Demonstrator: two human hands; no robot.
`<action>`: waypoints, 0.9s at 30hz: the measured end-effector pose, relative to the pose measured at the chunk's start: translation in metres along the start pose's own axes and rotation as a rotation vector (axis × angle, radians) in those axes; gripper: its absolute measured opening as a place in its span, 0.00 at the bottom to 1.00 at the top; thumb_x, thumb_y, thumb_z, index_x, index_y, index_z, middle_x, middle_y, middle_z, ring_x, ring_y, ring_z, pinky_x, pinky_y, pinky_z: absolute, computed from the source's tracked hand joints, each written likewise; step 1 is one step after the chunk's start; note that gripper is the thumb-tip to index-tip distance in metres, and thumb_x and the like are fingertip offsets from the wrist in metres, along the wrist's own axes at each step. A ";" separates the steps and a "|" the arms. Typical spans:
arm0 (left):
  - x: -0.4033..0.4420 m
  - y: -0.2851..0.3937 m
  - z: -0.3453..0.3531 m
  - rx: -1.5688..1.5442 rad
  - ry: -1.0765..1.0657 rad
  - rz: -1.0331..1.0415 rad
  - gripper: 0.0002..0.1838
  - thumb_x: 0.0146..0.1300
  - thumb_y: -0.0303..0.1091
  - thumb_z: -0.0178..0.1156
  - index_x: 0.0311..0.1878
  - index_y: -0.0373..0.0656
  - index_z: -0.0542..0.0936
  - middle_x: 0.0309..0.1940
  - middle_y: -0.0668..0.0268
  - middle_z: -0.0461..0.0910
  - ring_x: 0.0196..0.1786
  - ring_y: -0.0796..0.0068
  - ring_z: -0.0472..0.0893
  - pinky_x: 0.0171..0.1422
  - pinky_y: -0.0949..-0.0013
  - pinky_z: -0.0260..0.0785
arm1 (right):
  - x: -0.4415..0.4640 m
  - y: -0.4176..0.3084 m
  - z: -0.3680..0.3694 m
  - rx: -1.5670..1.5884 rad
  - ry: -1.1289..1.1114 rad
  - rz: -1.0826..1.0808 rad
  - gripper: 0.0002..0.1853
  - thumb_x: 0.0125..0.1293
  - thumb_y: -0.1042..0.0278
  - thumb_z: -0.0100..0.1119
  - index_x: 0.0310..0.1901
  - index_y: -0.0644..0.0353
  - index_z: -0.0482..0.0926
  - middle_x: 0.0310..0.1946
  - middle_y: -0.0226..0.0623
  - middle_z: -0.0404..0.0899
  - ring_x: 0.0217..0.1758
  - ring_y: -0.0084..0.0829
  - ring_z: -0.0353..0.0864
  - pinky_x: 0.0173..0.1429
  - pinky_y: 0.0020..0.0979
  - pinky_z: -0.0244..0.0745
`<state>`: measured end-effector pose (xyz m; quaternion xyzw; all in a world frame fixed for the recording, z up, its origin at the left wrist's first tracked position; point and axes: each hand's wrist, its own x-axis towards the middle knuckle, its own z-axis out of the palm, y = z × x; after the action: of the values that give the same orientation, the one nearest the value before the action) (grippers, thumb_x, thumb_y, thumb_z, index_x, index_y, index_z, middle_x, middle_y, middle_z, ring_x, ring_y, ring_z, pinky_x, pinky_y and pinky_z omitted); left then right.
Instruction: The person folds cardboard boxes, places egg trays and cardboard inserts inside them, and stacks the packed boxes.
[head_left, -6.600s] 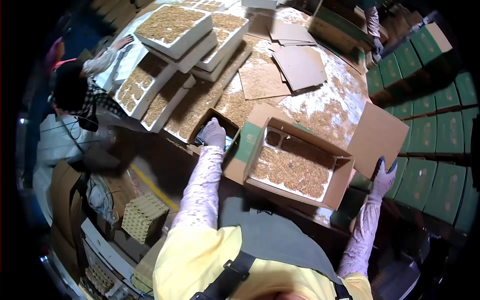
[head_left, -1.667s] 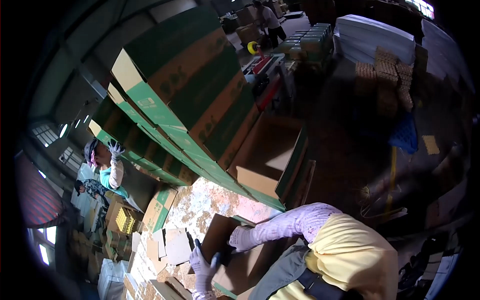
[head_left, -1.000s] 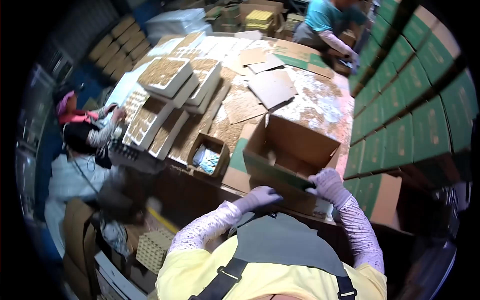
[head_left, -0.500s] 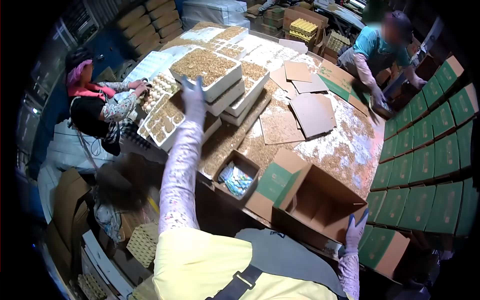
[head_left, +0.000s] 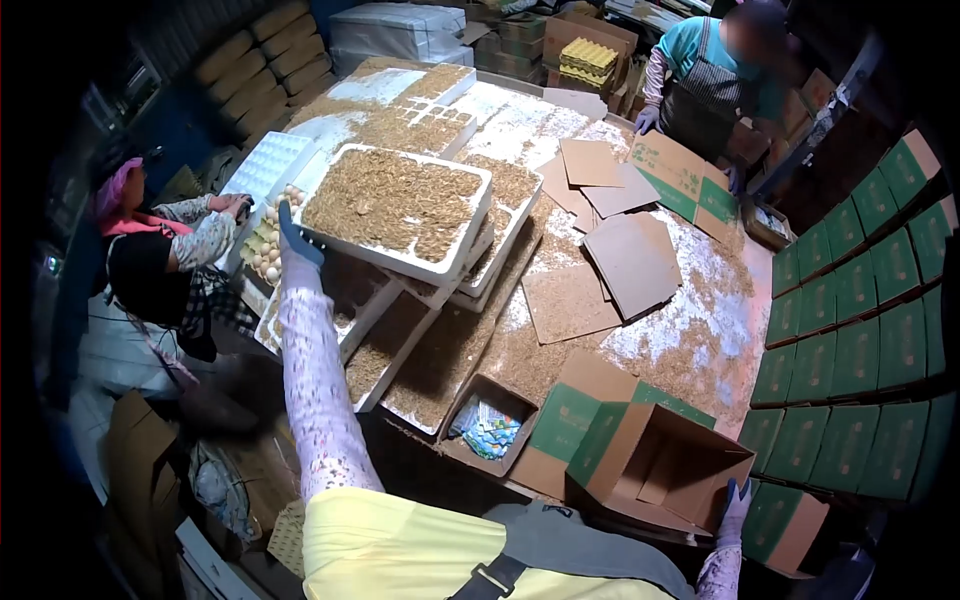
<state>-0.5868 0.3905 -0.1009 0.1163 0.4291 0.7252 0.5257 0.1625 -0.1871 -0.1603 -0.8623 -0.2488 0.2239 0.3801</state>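
The left hand, nearer, thumb and fingers apart, is at the near-left corner of the top foam tray, stacked above the tabletop; the tray's long axis runs rightward. The right hand is at the carton; grip indeterminable.

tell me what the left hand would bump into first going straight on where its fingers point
Probably the eggs that show just beyond the fingertips of the left hand. Depth is unclear from this view, so the hand may be higher and pass over them.
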 end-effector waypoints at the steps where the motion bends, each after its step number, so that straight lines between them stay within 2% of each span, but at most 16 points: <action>1: -0.026 0.009 -0.008 -0.078 0.031 -0.043 0.26 0.67 0.53 0.52 0.61 0.45 0.76 0.58 0.62 0.78 0.60 0.63 0.76 0.68 0.58 0.66 | 0.004 0.004 0.001 0.003 -0.002 -0.004 0.25 0.70 0.60 0.56 0.61 0.68 0.70 0.54 0.42 0.77 0.55 0.33 0.75 0.60 0.31 0.67; 2: -0.085 0.015 0.006 -0.044 -0.042 -0.018 0.27 0.69 0.50 0.51 0.63 0.43 0.74 0.61 0.60 0.75 0.62 0.63 0.75 0.68 0.59 0.65 | 0.003 0.005 0.000 -0.001 -0.014 -0.025 0.24 0.69 0.60 0.56 0.61 0.68 0.70 0.54 0.42 0.78 0.55 0.33 0.75 0.60 0.32 0.68; 3: -0.091 0.007 -0.019 0.025 -0.075 0.017 0.27 0.67 0.51 0.53 0.64 0.45 0.73 0.61 0.61 0.75 0.61 0.61 0.76 0.66 0.60 0.68 | -0.003 -0.013 0.000 -0.007 -0.025 -0.045 0.24 0.69 0.60 0.56 0.61 0.68 0.70 0.54 0.43 0.78 0.55 0.34 0.75 0.60 0.32 0.68; 7: -0.165 0.005 -0.023 0.280 -0.099 -0.102 0.27 0.66 0.47 0.56 0.63 0.43 0.72 0.57 0.57 0.77 0.55 0.56 0.78 0.60 0.51 0.72 | -0.007 -0.037 0.003 -0.018 -0.070 -0.060 0.25 0.69 0.59 0.57 0.60 0.69 0.71 0.54 0.44 0.77 0.55 0.35 0.75 0.59 0.32 0.69; 9: -0.173 0.004 -0.022 0.144 -0.173 -0.308 0.27 0.64 0.47 0.58 0.63 0.44 0.72 0.55 0.56 0.78 0.53 0.55 0.79 0.57 0.50 0.74 | -0.004 -0.021 0.004 -0.014 -0.009 -0.082 0.25 0.70 0.56 0.55 0.59 0.69 0.72 0.51 0.43 0.79 0.51 0.35 0.76 0.56 0.33 0.70; 10: -0.181 0.001 -0.018 0.101 -0.175 -0.308 0.27 0.63 0.46 0.59 0.62 0.44 0.72 0.55 0.56 0.78 0.51 0.56 0.80 0.54 0.52 0.76 | -0.003 -0.023 0.004 0.044 -0.016 -0.067 0.25 0.70 0.55 0.55 0.59 0.69 0.72 0.48 0.42 0.79 0.48 0.34 0.76 0.55 0.34 0.70; 12: -0.217 -0.010 -0.007 0.227 -0.121 -0.122 0.27 0.64 0.46 0.59 0.63 0.44 0.72 0.55 0.56 0.78 0.51 0.57 0.81 0.54 0.53 0.77 | 0.005 -0.009 0.006 0.113 -0.005 -0.071 0.24 0.71 0.56 0.53 0.58 0.69 0.73 0.41 0.37 0.78 0.41 0.27 0.73 0.49 0.30 0.70; 13: -0.238 -0.015 -0.005 0.209 -0.212 -0.102 0.27 0.64 0.47 0.58 0.62 0.43 0.72 0.54 0.56 0.78 0.51 0.57 0.81 0.56 0.54 0.76 | -0.012 -0.037 0.004 0.140 -0.019 -0.059 0.22 0.73 0.57 0.52 0.57 0.68 0.74 0.36 0.31 0.75 0.37 0.22 0.69 0.45 0.26 0.68; 14: -0.247 -0.023 -0.012 0.174 -0.217 -0.142 0.28 0.65 0.49 0.56 0.64 0.43 0.71 0.55 0.55 0.78 0.53 0.56 0.80 0.56 0.53 0.76 | -0.004 -0.018 0.004 0.184 -0.038 -0.025 0.20 0.74 0.59 0.49 0.57 0.67 0.74 0.36 0.26 0.73 0.37 0.18 0.67 0.44 0.23 0.66; 15: -0.261 -0.028 -0.019 0.143 -0.285 -0.190 0.29 0.66 0.50 0.55 0.64 0.43 0.70 0.57 0.54 0.77 0.55 0.55 0.80 0.57 0.51 0.76 | 0.007 0.007 0.008 0.420 -0.059 0.038 0.21 0.75 0.59 0.48 0.58 0.68 0.74 0.40 0.27 0.74 0.42 0.19 0.68 0.49 0.24 0.67; 17: -0.308 -0.044 -0.014 0.115 -0.333 -0.313 0.31 0.66 0.51 0.54 0.67 0.42 0.68 0.60 0.51 0.75 0.59 0.53 0.77 0.59 0.47 0.74 | 0.008 0.013 0.011 0.404 -0.031 -0.116 0.22 0.76 0.59 0.46 0.60 0.69 0.73 0.51 0.33 0.76 0.54 0.25 0.70 0.62 0.28 0.65; 18: -0.333 -0.054 -0.010 0.126 -0.315 -0.371 0.32 0.66 0.52 0.53 0.68 0.42 0.67 0.61 0.50 0.73 0.61 0.52 0.76 0.61 0.46 0.72 | 0.010 0.010 0.009 0.285 -0.043 -0.060 0.22 0.76 0.60 0.46 0.61 0.69 0.72 0.52 0.34 0.76 0.55 0.24 0.70 0.63 0.28 0.64; 21: -0.406 -0.109 0.003 0.128 -0.514 -0.457 0.35 0.65 0.52 0.51 0.71 0.44 0.62 0.65 0.53 0.69 0.64 0.52 0.72 0.62 0.45 0.71 | -0.001 -0.004 0.012 0.350 0.007 -0.209 0.21 0.75 0.60 0.47 0.60 0.68 0.73 0.50 0.33 0.78 0.54 0.22 0.71 0.63 0.27 0.64; 22: -0.434 -0.126 0.015 0.107 -0.585 -0.572 0.33 0.65 0.51 0.51 0.70 0.44 0.64 0.64 0.54 0.70 0.62 0.53 0.74 0.61 0.44 0.71 | -0.003 -0.004 0.011 0.339 0.008 -0.239 0.20 0.75 0.60 0.47 0.60 0.67 0.74 0.49 0.32 0.78 0.53 0.22 0.71 0.63 0.26 0.64; 25: -0.499 -0.185 0.047 0.212 -0.606 -0.784 0.31 0.63 0.52 0.53 0.64 0.42 0.71 0.57 0.54 0.77 0.58 0.53 0.77 0.58 0.45 0.73 | 0.019 0.023 0.025 0.535 -0.029 -0.122 0.21 0.74 0.58 0.50 0.59 0.65 0.74 0.49 0.28 0.77 0.52 0.21 0.71 0.61 0.25 0.65; 27: -0.501 -0.238 0.041 0.202 -0.641 -0.881 0.28 0.63 0.48 0.55 0.62 0.42 0.72 0.57 0.55 0.77 0.57 0.55 0.77 0.61 0.49 0.72 | 0.007 0.013 0.013 1.097 -0.328 0.028 0.20 0.71 0.64 0.53 0.61 0.62 0.72 0.51 0.31 0.78 0.53 0.24 0.75 0.60 0.28 0.71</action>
<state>-0.1930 -0.0027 -0.1120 0.1905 0.3230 0.3203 0.8700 0.1639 -0.1835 -0.1800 -0.4959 -0.1404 0.4560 0.7255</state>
